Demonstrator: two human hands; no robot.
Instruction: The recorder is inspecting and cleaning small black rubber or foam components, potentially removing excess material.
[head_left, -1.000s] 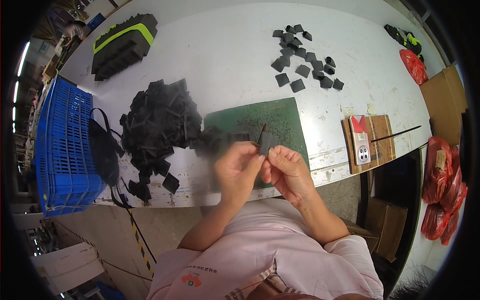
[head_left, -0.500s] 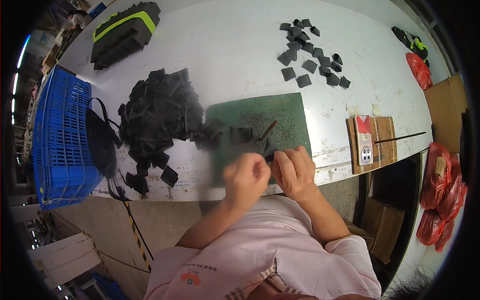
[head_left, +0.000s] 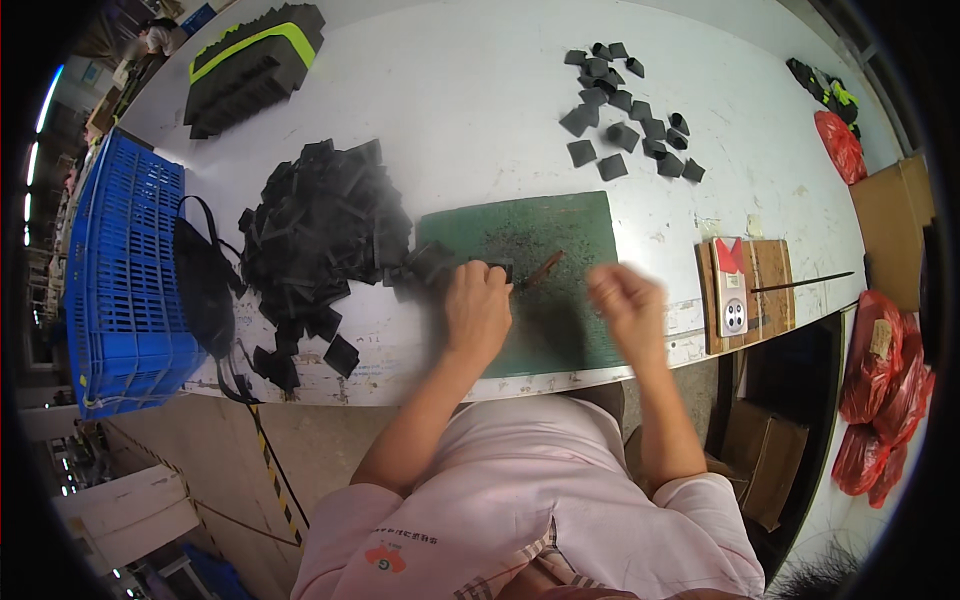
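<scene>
- On the white tabletop (head_left: 480, 90), near its front edge: one dark green cutting mat (head_left: 560, 230), rectangular and flecked with black scraps.
- Left hand (head_left: 477, 310): palm down on the mat's left part, forearm coming up from the lower edge, grip curled and pressed onto one small black square piece (head_left: 497, 268) at the fingertips.
- Right hand (head_left: 628, 300): raised over the mat's right part, motion-blurred, fingers loosely curled; whether its grip pinches anything cannot be told.
- One thin reddish-brown stick tool (head_left: 543, 270): lying slantwise on the mat between the two hands, just beside the left fingertips.
- One large heap of black pieces (head_left: 320, 230): left of the mat, touching its left edge; too many and too tangled to count.
- One scattered group of dark grey square pieces (head_left: 625, 110): beyond the mat, well apart from the hands; roughly twenty.
- One blue plastic crate (head_left: 125, 270): at the tabletop's left end.
- One wooden board (head_left: 765, 290): right of the mat, carrying one small white device (head_left: 732, 300).
- One black foam block with a yellow-green stripe (head_left: 255, 55): far left corner.
</scene>
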